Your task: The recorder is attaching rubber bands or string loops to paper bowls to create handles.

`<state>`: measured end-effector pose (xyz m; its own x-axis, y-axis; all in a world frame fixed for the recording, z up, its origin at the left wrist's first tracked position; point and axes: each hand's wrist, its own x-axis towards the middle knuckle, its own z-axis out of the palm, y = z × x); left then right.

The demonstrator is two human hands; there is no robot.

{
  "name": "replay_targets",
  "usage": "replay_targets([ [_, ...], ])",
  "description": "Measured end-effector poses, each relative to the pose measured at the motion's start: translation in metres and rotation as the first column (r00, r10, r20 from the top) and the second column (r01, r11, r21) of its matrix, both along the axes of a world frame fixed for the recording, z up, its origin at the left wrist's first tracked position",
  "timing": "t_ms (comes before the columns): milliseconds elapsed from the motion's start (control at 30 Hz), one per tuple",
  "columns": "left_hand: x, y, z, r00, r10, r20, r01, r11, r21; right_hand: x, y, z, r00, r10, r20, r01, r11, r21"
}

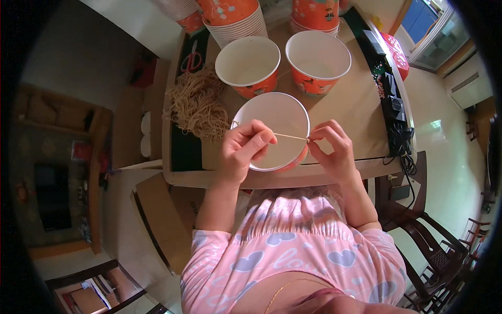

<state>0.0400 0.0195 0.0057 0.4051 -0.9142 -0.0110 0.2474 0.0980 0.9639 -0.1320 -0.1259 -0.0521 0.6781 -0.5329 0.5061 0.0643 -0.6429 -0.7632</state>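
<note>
A thin tan string [290,136] is drawn taut between my two hands, above the nearest white-lined paper bucket [271,107]. Its left end is pinched in my left hand [244,146], fingers curled at the bucket's left rim. At the right rim, my right hand [332,148] grips the other end between thumb and fingertips. A loose heap of tan string [197,104] lies left of the bucket. Two more open buckets stand just beyond, a left one [248,60] and a right one [319,54], both orange outside with printed figures.
Stacks of nested orange buckets, a left stack [235,26] and a right stack [315,13], stand at the table's far side. Red-handled scissors [192,60] lie beyond the string heap. Black cables [401,141] hang at the right edge, near a dark wooden chair [426,238].
</note>
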Motion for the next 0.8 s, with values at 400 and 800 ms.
replay_targets([
  [400,-0.017,-0.009,0.019,0.958,-0.097,0.269,0.097,0.995,0.011,0.017,0.002,0.039,0.981,0.195,0.016,-0.196,0.979,0.061],
  [800,0.089,-0.006,-0.066,0.693,0.180,0.698,-0.428,0.882,0.197,0.062,-0.050,-0.014,0.990,0.005,-0.143,0.053,0.914,0.401],
])
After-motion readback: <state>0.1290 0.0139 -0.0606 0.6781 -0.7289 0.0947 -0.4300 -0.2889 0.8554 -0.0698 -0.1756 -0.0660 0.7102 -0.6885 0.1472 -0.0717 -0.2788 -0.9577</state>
